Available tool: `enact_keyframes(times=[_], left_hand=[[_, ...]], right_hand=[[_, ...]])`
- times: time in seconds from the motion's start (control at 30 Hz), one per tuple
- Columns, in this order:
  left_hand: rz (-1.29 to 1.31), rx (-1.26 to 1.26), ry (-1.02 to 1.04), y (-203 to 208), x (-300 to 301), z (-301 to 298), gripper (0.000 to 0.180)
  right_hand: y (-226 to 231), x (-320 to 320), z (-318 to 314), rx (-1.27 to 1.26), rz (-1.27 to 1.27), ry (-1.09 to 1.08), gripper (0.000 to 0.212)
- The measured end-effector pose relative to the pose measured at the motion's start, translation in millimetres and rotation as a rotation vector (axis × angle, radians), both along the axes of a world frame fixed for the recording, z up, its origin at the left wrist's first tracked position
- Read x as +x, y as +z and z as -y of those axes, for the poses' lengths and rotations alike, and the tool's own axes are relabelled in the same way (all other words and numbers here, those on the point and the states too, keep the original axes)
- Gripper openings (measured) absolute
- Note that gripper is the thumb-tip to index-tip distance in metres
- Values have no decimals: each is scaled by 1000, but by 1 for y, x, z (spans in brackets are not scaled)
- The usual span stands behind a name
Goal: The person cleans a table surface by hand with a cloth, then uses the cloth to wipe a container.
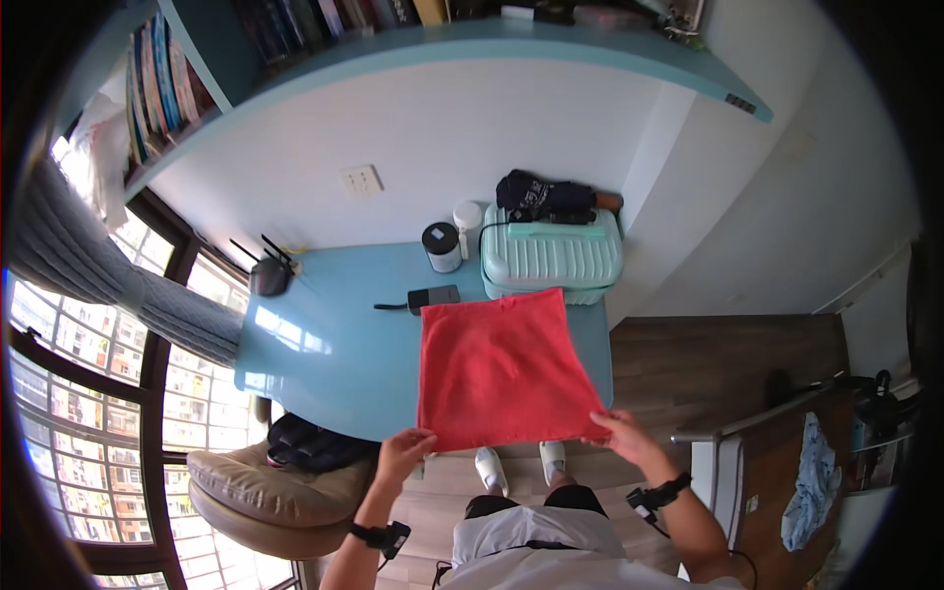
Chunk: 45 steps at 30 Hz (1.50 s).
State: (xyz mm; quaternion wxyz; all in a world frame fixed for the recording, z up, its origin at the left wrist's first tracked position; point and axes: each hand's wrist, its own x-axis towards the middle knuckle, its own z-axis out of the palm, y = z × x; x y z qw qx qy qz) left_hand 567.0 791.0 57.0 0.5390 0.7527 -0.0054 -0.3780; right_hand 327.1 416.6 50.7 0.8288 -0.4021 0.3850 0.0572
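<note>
A square red cloth [501, 374] is spread nearly flat over the front right part of the blue desk [344, 344]. Its near edge reaches past the desk's front edge. My left hand [403, 452] pinches the near left corner between thumb and fingers. At the near right corner, my right hand [621, 433] grips the cloth the same way. The far edge lies close to a mint-green ribbed case [551, 258] and a small black device with a strap [433, 298].
At the back of the desk stand a black-lidded canister [442, 248], a white object [467, 216] and a black router [269, 275]. A dark folded umbrella [551, 197] tops the case. A beige chair [275, 492] is at left. A blue shelf [472, 49] hangs above.
</note>
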Motion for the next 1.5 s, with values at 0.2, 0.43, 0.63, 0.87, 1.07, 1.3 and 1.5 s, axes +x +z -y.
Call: enact_keyframes(times=[0.2,0.43,0.63,0.87,1.07,1.3,1.5], left_hand=[[-255,150,-134,-120,-60,-30,27],[-318,7,-76,-83,-47,-31,25],[-113,-140,-238,-102,48,28,30],[448,377,-252,-160,141,86,41],[599,324,-44,-192,146,107,35],[693,464,-369,-184,163,101,34],[413,255,-466,-111,154,110,31]], right_hand=[[-96,-42,-33,-44,-290,182,30],[-47,-33,-28,-280,-335,58,37],[-82,51,24,-140,-27,-25,25],[-141,141,93,-374,-42,161,29],[-171,174,93,-746,-184,177,32],[-192,186,87,-1607,-144,267,36],[-149,165,112,-1187,77,426,32]])
